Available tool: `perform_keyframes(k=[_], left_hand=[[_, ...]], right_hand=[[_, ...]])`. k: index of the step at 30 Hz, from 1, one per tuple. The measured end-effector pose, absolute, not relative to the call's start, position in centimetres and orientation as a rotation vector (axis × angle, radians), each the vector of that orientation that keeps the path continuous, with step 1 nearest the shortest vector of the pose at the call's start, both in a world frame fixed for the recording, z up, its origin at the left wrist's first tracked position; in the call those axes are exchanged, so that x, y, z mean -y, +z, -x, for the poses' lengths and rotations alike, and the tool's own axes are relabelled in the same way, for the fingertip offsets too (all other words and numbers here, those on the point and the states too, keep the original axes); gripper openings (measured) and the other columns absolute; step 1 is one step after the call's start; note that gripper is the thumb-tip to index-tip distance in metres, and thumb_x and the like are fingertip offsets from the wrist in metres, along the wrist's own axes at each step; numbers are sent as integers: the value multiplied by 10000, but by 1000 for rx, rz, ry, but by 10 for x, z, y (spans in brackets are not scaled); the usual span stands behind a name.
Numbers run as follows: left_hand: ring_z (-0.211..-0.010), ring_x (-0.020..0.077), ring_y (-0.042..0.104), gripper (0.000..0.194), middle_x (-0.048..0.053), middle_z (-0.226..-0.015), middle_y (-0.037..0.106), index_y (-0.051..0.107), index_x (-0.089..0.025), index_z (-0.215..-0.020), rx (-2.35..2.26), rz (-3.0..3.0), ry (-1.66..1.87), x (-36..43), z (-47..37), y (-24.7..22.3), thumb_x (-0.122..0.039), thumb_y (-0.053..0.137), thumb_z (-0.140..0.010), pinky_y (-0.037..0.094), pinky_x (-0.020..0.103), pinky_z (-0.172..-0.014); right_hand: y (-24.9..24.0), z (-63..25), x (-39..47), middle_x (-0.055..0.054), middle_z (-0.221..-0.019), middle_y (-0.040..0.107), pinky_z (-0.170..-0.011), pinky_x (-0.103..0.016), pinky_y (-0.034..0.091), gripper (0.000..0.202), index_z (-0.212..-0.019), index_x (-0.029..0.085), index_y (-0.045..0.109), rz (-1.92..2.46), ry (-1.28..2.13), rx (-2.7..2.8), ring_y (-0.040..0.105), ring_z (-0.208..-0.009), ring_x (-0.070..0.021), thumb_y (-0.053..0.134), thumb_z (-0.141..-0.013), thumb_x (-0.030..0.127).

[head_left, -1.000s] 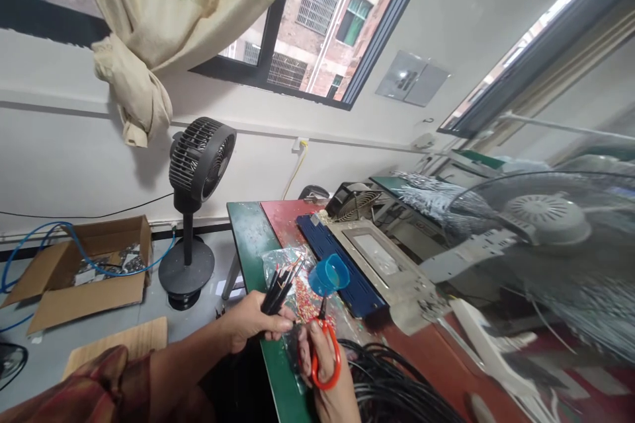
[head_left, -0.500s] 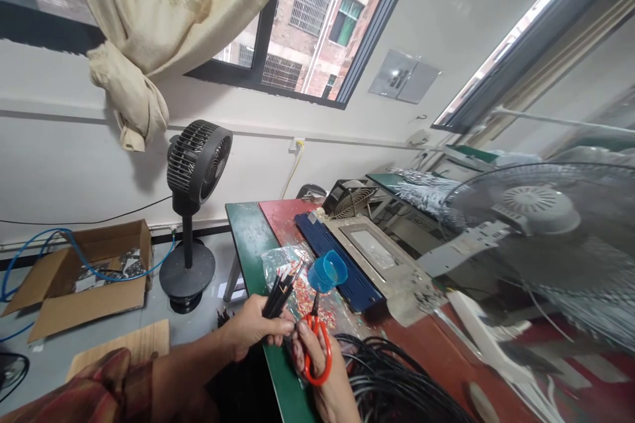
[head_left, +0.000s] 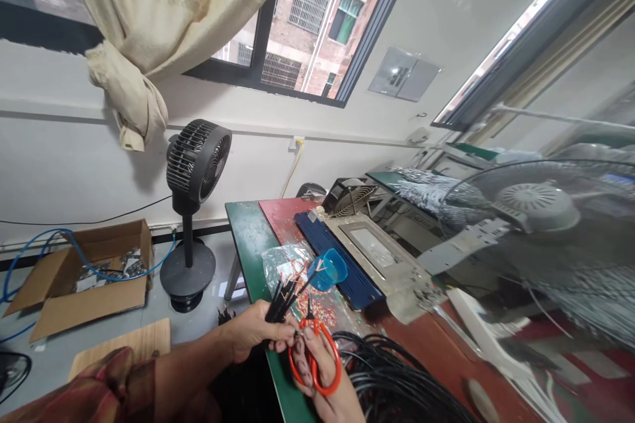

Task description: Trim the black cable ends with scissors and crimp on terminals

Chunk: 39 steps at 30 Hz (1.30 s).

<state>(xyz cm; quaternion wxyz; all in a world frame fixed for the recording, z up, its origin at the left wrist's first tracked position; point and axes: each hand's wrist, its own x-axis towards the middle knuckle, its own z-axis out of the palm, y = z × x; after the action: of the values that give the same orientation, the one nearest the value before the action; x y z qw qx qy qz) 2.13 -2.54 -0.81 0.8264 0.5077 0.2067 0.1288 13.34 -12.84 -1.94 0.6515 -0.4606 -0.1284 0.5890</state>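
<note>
A bundle of black cables (head_left: 282,299) with stripped, thin coloured wire ends points up out of my left hand (head_left: 262,330), whose fingers are closed round it. Beside it, my right hand (head_left: 322,363) holds orange-handled scissors (head_left: 333,380), blades pointing away over the table. The fingertips of both hands almost meet at the table's near edge. Beyond them lie a clear plastic bag (head_left: 278,260) with small red and yellow bits strewn around it and a blue cup (head_left: 328,269).
Coiled black cable (head_left: 397,377) lies right of my hands. Behind are a blue-and-beige machine (head_left: 367,251) and a small fan (head_left: 350,197). A large fan (head_left: 540,205) stands right; a floor fan (head_left: 198,165) and cardboard box (head_left: 94,297) stand left.
The scissors' handles have spread apart and turned in my right hand. The cable ends in my left hand have fanned out, with one wire leaning right across the blue cup.
</note>
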Motion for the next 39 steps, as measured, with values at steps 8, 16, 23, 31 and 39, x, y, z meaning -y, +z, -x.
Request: perform_keyframes(k=[8,16,23,31,39], left_hand=[[-510,74,434,450,3,-599,534,640,-98,-736,-408,-1052,330,30,-21,-7,-508,737,-576,277,207,-509],[-539,77,426,436,2,-615,533,637,-101,-713,-452,-1077,411,32,-25,-5,-506,734,-585,316,212,-544],[-533,74,418,427,-11,-593,510,619,-94,-730,-470,-1049,493,36,-26,-10,-490,728,-610,320,212,-545],[-520,88,446,390,-21,-538,496,571,-114,-689,-476,-1033,641,45,-32,-15,-491,670,-683,324,218,-534],[-518,70,416,410,-28,-553,489,607,-91,-760,-543,-1057,586,42,-29,-11,-479,694,-661,313,203,-525]], right_hand=[[-17,-132,129,66,-415,451,-320,-159,194,403,-610,167,518,1050,1334,318,300,-340,-32,784,-578,468],[-18,-128,123,74,-440,451,-334,-155,211,408,-630,171,531,1082,1217,293,315,-353,-29,740,-620,520],[-18,-126,121,61,-470,474,-366,-171,249,412,-684,174,565,1163,1172,302,351,-384,-47,752,-592,529],[-16,-127,119,22,-451,480,-444,-210,299,398,-551,166,538,1316,945,746,410,-432,-80,647,-734,503],[-13,-122,122,49,-471,458,-386,-187,271,380,-624,191,535,1146,1120,370,375,-395,-66,660,-697,542]])
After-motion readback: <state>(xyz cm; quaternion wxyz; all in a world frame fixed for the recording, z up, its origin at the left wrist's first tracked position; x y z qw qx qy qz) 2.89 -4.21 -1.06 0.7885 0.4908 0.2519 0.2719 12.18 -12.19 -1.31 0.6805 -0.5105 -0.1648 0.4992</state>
